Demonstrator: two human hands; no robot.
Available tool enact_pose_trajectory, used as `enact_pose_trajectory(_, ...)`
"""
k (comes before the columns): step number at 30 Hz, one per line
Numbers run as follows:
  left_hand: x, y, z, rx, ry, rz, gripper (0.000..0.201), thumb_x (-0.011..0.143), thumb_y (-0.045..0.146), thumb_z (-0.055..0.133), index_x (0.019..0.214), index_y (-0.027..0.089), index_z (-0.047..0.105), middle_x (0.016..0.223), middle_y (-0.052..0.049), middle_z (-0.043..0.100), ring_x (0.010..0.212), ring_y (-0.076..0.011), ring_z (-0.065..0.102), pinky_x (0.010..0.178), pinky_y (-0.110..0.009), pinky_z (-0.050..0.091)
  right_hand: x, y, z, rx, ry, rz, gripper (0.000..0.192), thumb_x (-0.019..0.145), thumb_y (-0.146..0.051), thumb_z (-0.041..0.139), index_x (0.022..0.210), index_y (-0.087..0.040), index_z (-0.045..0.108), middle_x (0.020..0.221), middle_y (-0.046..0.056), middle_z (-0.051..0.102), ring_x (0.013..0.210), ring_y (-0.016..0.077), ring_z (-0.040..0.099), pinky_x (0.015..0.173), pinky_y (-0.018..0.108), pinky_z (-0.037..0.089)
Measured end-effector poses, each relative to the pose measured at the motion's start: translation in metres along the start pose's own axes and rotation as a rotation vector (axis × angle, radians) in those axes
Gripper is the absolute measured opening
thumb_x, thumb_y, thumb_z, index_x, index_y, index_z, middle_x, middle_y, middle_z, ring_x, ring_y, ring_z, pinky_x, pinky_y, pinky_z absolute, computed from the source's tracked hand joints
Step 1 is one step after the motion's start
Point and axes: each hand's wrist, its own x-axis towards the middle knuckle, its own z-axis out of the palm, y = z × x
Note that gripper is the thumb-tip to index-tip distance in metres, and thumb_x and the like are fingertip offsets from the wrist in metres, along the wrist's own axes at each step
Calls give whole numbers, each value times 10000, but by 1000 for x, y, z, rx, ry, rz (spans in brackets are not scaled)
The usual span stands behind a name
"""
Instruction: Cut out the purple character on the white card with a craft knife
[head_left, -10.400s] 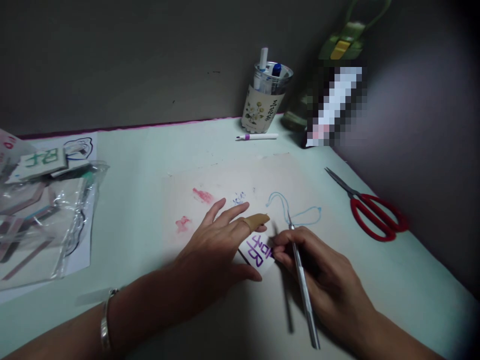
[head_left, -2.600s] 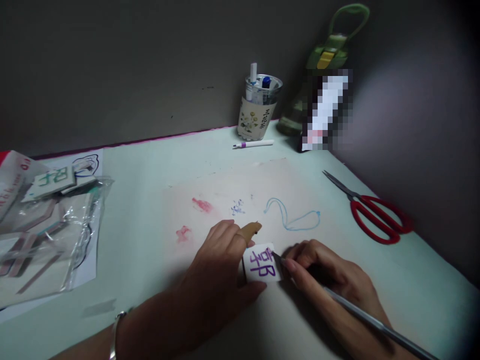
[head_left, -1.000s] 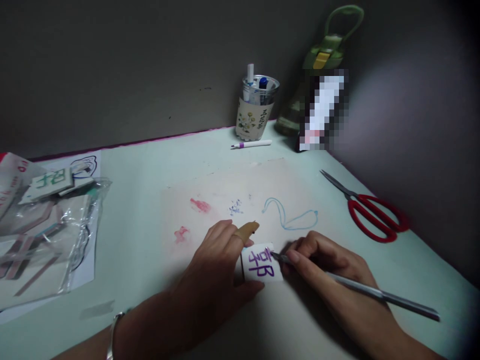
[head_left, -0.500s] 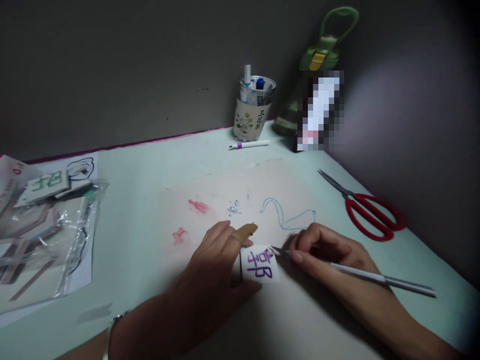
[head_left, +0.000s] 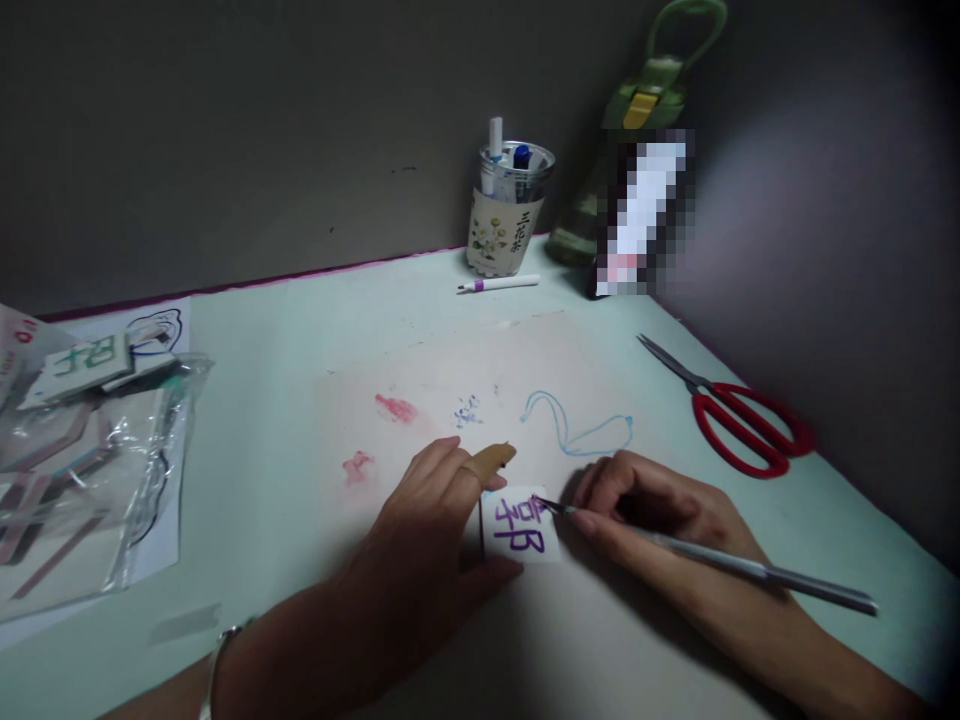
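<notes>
- Pale green covers the table (head_left: 315, 330), and a stained sheet of paper (head_left: 480, 370) is laid near its front edge.
- A small white block (head_left: 519, 525) marked with purple characters is found on that sheet, close to the front edge, between the two hands.
- The block is pinned by the left hand (head_left: 420, 560): its fingers are curled against the block's left side, and a tan guard is worn on one fingertip.
- A slim metal carving knife (head_left: 720, 565) is gripped pen-fashion by the right hand (head_left: 652, 520), fingers clenched round the shaft, the tip set on the block's upper right corner.
- A slip is judged likely if too much force is put on the blade: the tip could skid across the block toward the left fingers.
- The block could also be shifted if the hold is loosened, and a purple stroke spoiled.
- Red-handled scissors (head_left: 739, 415) are left by the right edge; a pen (head_left: 499, 284) and a pen cup (head_left: 504, 215) stand at the back edge; a plastic bag (head_left: 90, 450) lies at the left edge.
</notes>
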Motion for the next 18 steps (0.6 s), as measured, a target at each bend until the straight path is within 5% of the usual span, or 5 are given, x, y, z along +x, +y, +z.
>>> enact_pose_trajectory(5, -1, -1, 1, 13, -7, -5, 780, 708, 180, 794, 1404, 238, 445, 1170, -72, 675, 1175, -329, 579, 1114, -598, 410, 0, 0, -2, -13, 89, 13, 234, 849, -400, 705, 740, -219, 605, 841, 47, 697, 766, 190, 631, 574, 285, 469)
enact_pose_trajectory(10, -2, -1, 0, -1, -5, -2, 785, 710, 189, 792, 1410, 240, 440, 1158, -67, 677, 1182, -338, 571, 1108, -605, 415, -3, 5, -5, -13, -84, -1, 254, 901, -402, 669, 750, -222, 572, 827, 30, 691, 760, 187, 629, 633, 316, 481)
enact_pose_trajectory(18, 0, 0, 0, -1, -11, -5, 777, 713, 173, 802, 1397, 233, 437, 1144, -57, 674, 1177, -323, 566, 1128, -609, 390, -2, 3, -2, 8, -122, -30, 271, 914, -389, 648, 724, -221, 551, 791, 28, 674, 726, 175, 605, 610, 314, 458)
